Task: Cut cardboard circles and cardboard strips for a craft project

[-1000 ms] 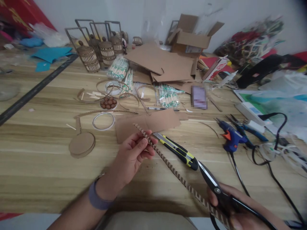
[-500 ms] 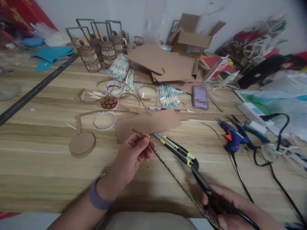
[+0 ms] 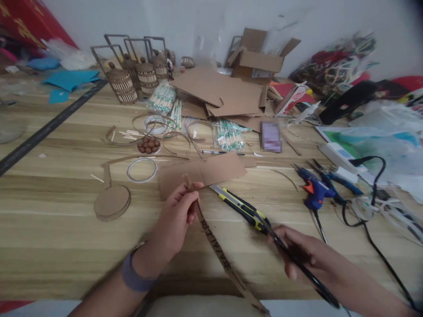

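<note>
My left hand pinches the upper end of a long narrow cardboard strip. The strip runs down and to the right toward the table's near edge, its flat printed side showing. My right hand is closed on black scissors, whose tips point up-left near a yellow and black utility knife lying on the wooden table. The scissors sit to the right of the strip, apart from it.
A flat cardboard piece, round cardboard discs, a tape ring and a dish of brown beads lie ahead. A blue glue gun with cables is at right. Small lanterns, chopstick packs, cardboard sheets and a box stand at the back.
The strip has turned from its corrugated edge to its flat printed face and swung left. My right hand with the scissors rose and moved away from the strip's lower end.
</note>
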Motion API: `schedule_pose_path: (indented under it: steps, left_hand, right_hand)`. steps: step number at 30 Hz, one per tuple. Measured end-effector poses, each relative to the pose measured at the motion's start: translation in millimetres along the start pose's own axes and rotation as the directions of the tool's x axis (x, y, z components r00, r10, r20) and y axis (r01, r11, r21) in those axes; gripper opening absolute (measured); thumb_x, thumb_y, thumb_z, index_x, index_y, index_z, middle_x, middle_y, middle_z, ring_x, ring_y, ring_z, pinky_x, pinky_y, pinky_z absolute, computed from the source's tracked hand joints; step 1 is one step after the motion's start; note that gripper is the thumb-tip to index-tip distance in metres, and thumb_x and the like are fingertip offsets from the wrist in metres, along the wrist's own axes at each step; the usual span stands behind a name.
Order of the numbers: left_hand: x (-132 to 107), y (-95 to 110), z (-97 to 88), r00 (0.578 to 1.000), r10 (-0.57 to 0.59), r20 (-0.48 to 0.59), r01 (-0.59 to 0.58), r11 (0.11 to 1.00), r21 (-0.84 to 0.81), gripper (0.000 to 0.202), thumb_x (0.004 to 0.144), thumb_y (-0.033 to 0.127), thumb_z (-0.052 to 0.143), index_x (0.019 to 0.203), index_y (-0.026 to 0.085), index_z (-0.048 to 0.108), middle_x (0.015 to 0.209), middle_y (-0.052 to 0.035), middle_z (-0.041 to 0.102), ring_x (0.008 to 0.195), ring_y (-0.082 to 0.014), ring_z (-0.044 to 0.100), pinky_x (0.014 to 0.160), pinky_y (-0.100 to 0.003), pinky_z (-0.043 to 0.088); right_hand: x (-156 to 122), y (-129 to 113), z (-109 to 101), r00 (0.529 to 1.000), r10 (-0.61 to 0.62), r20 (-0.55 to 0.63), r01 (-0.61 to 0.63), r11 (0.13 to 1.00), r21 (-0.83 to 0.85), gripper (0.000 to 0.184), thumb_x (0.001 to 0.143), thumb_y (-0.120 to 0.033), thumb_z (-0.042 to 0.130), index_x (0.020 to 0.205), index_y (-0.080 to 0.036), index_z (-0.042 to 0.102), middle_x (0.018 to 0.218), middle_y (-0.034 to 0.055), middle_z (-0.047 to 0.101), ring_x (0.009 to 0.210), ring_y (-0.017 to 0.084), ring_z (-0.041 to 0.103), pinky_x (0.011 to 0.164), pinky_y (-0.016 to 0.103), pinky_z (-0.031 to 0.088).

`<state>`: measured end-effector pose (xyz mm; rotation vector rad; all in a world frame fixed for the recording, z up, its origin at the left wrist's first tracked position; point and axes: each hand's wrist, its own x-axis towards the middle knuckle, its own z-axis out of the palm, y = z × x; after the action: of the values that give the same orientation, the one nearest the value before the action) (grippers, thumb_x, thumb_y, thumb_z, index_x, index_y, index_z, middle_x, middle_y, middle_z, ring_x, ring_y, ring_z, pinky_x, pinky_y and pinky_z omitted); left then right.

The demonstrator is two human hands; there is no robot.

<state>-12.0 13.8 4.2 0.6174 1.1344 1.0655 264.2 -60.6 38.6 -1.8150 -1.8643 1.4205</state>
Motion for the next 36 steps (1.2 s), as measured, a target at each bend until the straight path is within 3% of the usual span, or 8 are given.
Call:
schedule_pose_path:
  steps: [2, 5, 9, 14, 19, 30, 36]
  left_hand:
    - [2, 2, -2.6, 0.998, 0.045, -0.053, -0.041, 0.996, 0.083, 0.039, 0.073, 0.055, 0.077, 0.083, 0.019, 0.066, 0.052, 0.0087, 0.045, 0.042, -0.0060, 0.035, 0.039, -0.017, 0.023]
    - [8, 7, -8.3, 0.986, 0.158, -0.052, -0.147, 0.975, 0.167, 0.050, 0.080, 0.066, 0.068, 0.064, 0.020, 0.054, 0.049, 0.0070, 0.041, 0.042, -0.0078, 0.034, 0.040, -0.020, 0.024]
    - [14, 11, -16.6, 0.968, 0.230, 0.104, -0.249, 0.937, 0.244, 0.051, 0.086, 0.061, 0.063, 0.058, 0.021, 0.050, 0.048, 0.0049, 0.043, 0.044, -0.0097, 0.036, 0.043, -0.023, 0.026]
    - [12, 8, -20.0, 0.943, 0.122, 0.308, -0.231, 0.908, 0.349, 0.040, 0.089, 0.057, 0.063, 0.075, 0.019, 0.067, 0.052, 0.0056, 0.045, 0.047, -0.0115, 0.036, 0.047, -0.024, 0.026]
    - [6, 4, -16.2, 0.908, 0.143, 0.393, -0.295, 0.885, 0.361, 0.030, 0.092, 0.047, 0.063, 0.101, 0.020, 0.073, 0.059, 0.0056, 0.046, 0.052, -0.0129, 0.036, 0.051, -0.024, 0.027]
    - [5, -3, -12.9, 0.925, 0.090, 0.369, -0.245, 0.884, 0.399, 0.034, 0.097, 0.049, 0.053, 0.084, 0.021, 0.067, 0.055, 0.0054, 0.046, 0.049, -0.0129, 0.039, 0.048, -0.025, 0.028]
    - [6, -5, -11.9, 0.932, 0.061, 0.357, -0.201, 0.907, 0.370, 0.034, 0.094, 0.049, 0.054, 0.081, 0.020, 0.065, 0.055, 0.0051, 0.048, 0.048, -0.0121, 0.040, 0.045, -0.024, 0.028]
  right_hand:
    - [12, -21, -7, 0.999, -0.040, -0.014, 0.038, 0.993, -0.110, 0.034, 0.082, -0.052, 0.066, 0.101, -0.024, 0.063, 0.071, -0.0005, 0.060, 0.065, 0.019, 0.058, 0.061, 0.028, 0.048]
    - [38, -48, -16, 0.974, -0.218, -0.060, 0.194, 0.942, -0.273, 0.053, 0.072, -0.053, 0.077, 0.111, -0.022, 0.061, 0.091, 0.0043, 0.064, 0.078, 0.022, 0.059, 0.067, 0.031, 0.048]
    - [80, -77, -25, 0.935, -0.351, 0.048, 0.350, 0.894, -0.281, 0.047, 0.079, -0.061, 0.068, 0.103, -0.021, 0.062, 0.085, 0.0019, 0.061, 0.075, 0.020, 0.057, 0.067, 0.030, 0.044]
    - [111, -99, -34, 0.892, -0.408, 0.196, 0.451, 0.835, -0.316, 0.046, 0.080, -0.063, 0.069, 0.097, -0.020, 0.063, 0.078, -0.0019, 0.058, 0.070, 0.016, 0.050, 0.064, 0.027, 0.037]
    - [113, -99, -37, 0.882, -0.404, 0.244, 0.470, 0.797, -0.379, 0.051, 0.080, -0.066, 0.070, 0.101, -0.019, 0.067, 0.081, -0.0001, 0.062, 0.071, 0.016, 0.052, 0.062, 0.026, 0.035]
    - [110, -88, -38, 0.872, -0.411, 0.266, 0.485, 0.796, -0.361, 0.047, 0.080, -0.063, 0.073, 0.098, -0.020, 0.070, 0.076, -0.0028, 0.061, 0.063, 0.013, 0.048, 0.059, 0.024, 0.034]
    - [108, -87, -37, 0.881, -0.378, 0.286, 0.458, 0.832, -0.313, 0.052, 0.076, -0.063, 0.078, 0.108, -0.022, 0.072, 0.077, -0.0039, 0.062, 0.064, 0.013, 0.049, 0.060, 0.024, 0.036]
